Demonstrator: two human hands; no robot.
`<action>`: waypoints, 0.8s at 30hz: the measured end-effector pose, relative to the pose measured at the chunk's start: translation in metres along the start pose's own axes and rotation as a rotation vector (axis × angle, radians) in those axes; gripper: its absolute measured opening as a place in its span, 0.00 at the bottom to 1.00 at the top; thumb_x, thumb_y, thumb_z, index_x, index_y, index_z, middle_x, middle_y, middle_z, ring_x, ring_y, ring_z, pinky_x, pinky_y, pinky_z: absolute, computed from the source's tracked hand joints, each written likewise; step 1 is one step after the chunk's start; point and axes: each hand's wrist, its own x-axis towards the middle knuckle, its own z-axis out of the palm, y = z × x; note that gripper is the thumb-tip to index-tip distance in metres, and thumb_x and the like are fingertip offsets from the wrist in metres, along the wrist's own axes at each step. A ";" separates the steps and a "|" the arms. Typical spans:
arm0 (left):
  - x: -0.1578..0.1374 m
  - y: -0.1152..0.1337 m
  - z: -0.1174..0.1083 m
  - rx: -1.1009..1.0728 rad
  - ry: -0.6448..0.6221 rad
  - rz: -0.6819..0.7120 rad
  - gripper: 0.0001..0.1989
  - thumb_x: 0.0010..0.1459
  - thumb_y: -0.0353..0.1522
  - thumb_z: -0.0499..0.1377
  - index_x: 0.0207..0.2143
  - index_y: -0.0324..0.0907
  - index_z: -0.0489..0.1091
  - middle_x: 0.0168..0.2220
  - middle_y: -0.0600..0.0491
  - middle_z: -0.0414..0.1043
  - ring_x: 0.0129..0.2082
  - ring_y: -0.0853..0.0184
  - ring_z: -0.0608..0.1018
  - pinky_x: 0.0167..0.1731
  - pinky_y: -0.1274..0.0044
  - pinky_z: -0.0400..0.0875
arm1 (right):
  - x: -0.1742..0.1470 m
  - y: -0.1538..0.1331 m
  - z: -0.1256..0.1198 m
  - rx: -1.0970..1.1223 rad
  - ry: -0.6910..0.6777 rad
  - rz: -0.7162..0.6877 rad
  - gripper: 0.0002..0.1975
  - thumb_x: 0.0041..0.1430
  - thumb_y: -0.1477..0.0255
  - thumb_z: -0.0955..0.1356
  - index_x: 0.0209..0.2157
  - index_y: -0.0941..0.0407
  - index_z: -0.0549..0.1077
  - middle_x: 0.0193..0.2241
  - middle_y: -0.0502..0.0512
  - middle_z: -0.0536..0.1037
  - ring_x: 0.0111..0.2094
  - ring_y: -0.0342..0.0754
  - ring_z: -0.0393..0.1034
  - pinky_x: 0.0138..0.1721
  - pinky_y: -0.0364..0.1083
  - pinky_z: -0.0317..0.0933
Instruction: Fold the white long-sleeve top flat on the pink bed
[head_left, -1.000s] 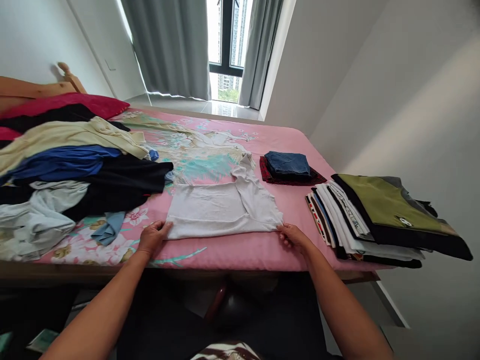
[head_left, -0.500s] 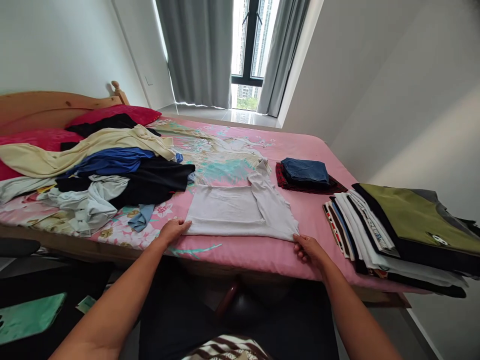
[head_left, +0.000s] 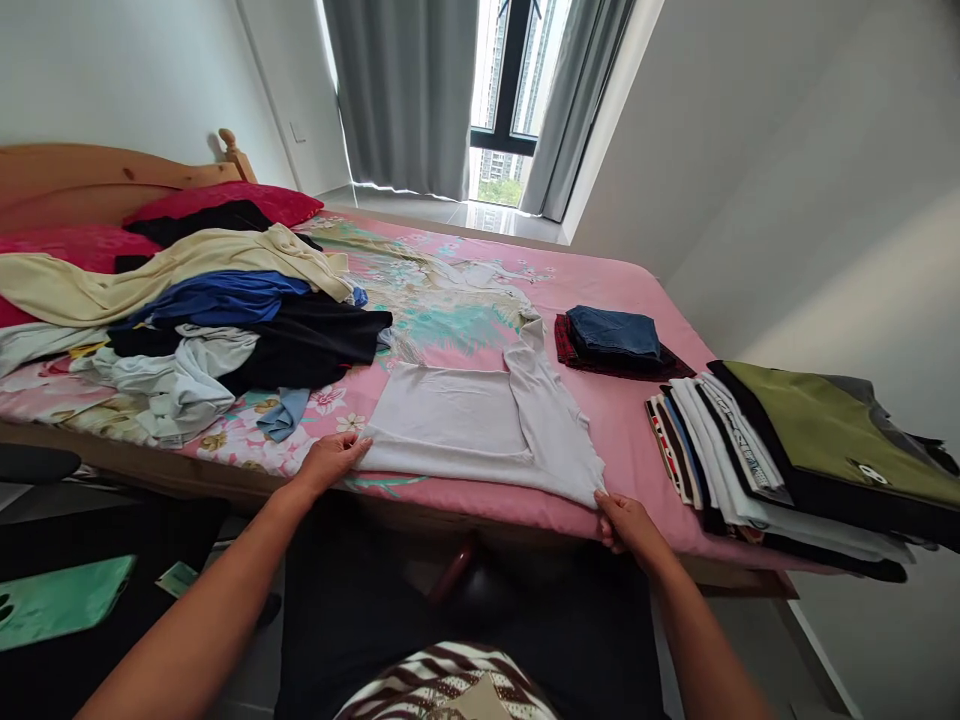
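Note:
A light grey long-sleeved shirt (head_left: 457, 410) lies partly folded near the front edge of the bed, its near edge turned over in a long strip. At the strip's left end, my left hand (head_left: 335, 460) pinches the cloth between thumb and fingers. My right hand (head_left: 628, 522) grips the opposite near corner, close to the bed's edge. One sleeve (head_left: 534, 345) runs up along the right side of the shirt, away from me. Between my hands the near edge is stretched fairly straight.
Rumpled clothes (head_left: 217, 320) are heaped on the bed's left side. Folded jeans (head_left: 613, 335) rest on red checked cloth further back. A tall stack of folded clothes (head_left: 832, 450) stands at the right edge. A green phone (head_left: 67, 600) lies at lower left.
Both hands have come slightly nearer me and further apart, drawing the shirt's near edge with them. The right corner now sits lower, at the bed's edge. The view has shifted a little.

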 end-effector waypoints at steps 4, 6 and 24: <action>-0.002 0.002 0.001 0.092 0.060 -0.042 0.21 0.52 0.50 0.51 0.29 0.43 0.72 0.22 0.56 0.68 0.26 0.66 0.71 0.26 0.77 0.57 | -0.003 -0.002 -0.004 -0.172 0.187 -0.040 0.14 0.54 0.57 0.63 0.29 0.53 0.65 0.18 0.48 0.69 0.17 0.44 0.63 0.16 0.41 0.52; -0.005 0.006 0.002 0.121 0.207 0.020 0.19 0.53 0.46 0.53 0.37 0.42 0.72 0.28 0.53 0.72 0.31 0.64 0.73 0.31 0.76 0.62 | -0.009 -0.009 -0.005 -0.308 0.411 -0.152 0.14 0.54 0.57 0.64 0.33 0.52 0.68 0.21 0.50 0.72 0.22 0.46 0.66 0.22 0.43 0.56; -0.052 0.066 0.092 0.469 0.137 0.575 0.37 0.54 0.51 0.53 0.62 0.43 0.55 0.64 0.41 0.47 0.64 0.46 0.50 0.58 0.48 0.37 | 0.002 -0.029 0.111 -1.042 0.249 -0.926 0.30 0.62 0.60 0.60 0.61 0.63 0.55 0.62 0.63 0.55 0.63 0.57 0.46 0.61 0.63 0.41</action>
